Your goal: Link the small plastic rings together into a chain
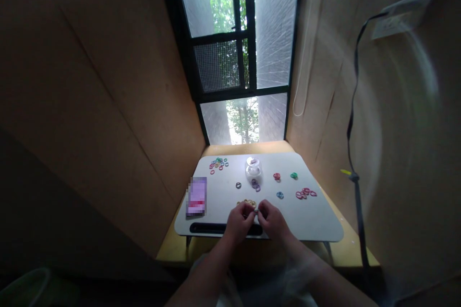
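Observation:
My left hand (240, 220) and my right hand (271, 218) meet over the front of a small white lap table (219, 201). Both have their fingers pinched together around a tiny item between the fingertips, too small to make out. Just beyond my left fingers lies a row of yellow ring-shaped bands (248, 202), partly covered by the hand. Farther back are purple bands (255, 185) and a single dark band (238, 185). Right of these sit a blue cluster (280, 195), a red cluster (277, 177), a green cluster (294, 175) and spread-out pink-red bands (306, 194).
A clear round container (253, 168) stands at the table's back middle. Mixed coloured bands (218, 164) lie at the back left, above a phone-like purple slab (197, 196). A black slot (209, 228) runs along the front edge. A cable (355, 105) hangs down the right wall.

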{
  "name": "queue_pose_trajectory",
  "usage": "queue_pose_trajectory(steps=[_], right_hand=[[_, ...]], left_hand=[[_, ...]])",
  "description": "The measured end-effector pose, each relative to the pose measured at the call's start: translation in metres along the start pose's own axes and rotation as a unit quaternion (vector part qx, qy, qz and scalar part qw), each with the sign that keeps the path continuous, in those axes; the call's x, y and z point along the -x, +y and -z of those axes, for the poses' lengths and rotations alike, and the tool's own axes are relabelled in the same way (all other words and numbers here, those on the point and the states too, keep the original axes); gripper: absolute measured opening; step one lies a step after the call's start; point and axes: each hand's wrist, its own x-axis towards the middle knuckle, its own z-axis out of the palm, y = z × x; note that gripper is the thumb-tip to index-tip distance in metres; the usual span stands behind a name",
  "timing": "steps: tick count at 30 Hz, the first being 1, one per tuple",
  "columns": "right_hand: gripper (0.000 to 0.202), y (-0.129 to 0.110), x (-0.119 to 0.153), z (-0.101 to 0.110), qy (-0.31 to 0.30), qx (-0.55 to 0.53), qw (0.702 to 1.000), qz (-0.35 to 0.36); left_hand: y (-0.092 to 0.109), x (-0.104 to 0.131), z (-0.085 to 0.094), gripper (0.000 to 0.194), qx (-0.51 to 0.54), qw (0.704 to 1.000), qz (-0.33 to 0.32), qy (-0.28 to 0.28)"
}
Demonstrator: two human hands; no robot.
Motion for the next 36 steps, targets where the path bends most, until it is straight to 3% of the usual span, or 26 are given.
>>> queue_pose_trajectory(steps=[22, 36], right_hand=[[0.006, -0.0044, -0.0004, 0.0064, -0.026, -0.023, 0.999, 0.026], [0.003, -0.0085, 0.0002, 0.0080, -0.027, -0.015, 0.999, 0.008]], left_hand=[[-0.0046, -0.0031, -0.0041, 0.011, -0.001, 0.999, 0.035, 0.025], [-0.0015, -0.0018, -0.0027, 0.013, 0.006, 0.999, 0.035, 0.022]])
